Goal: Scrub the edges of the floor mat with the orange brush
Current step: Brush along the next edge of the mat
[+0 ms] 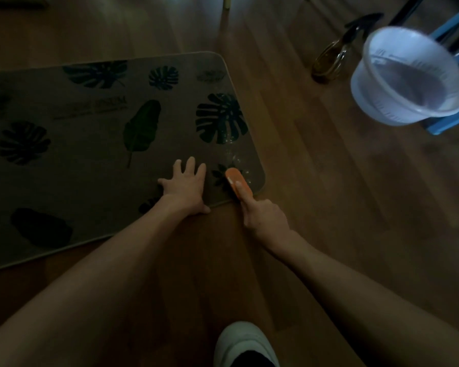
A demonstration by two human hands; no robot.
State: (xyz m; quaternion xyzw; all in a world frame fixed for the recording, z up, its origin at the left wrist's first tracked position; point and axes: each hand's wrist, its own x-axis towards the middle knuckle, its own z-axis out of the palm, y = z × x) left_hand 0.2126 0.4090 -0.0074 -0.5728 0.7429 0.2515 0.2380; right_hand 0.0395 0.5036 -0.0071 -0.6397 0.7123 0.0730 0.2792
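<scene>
The leaf-print floor mat (90, 154) lies flat on the wooden floor (329, 207). The left hand (184, 188) presses down on the mat near its closest right corner, fingers (190, 165) spread wide and straight. The right hand (263, 215) grips the orange brush (237, 182), forefinger laid along its back, head on the mat just inside that corner, beside wet specks. A plastic basin (408, 75) and a spray bottle (334, 54) stand well apart from the mat, beyond its right edge. Judgement: short strokes following the corner's border, with firm left-hand pressure, should prevent the mat creeping
</scene>
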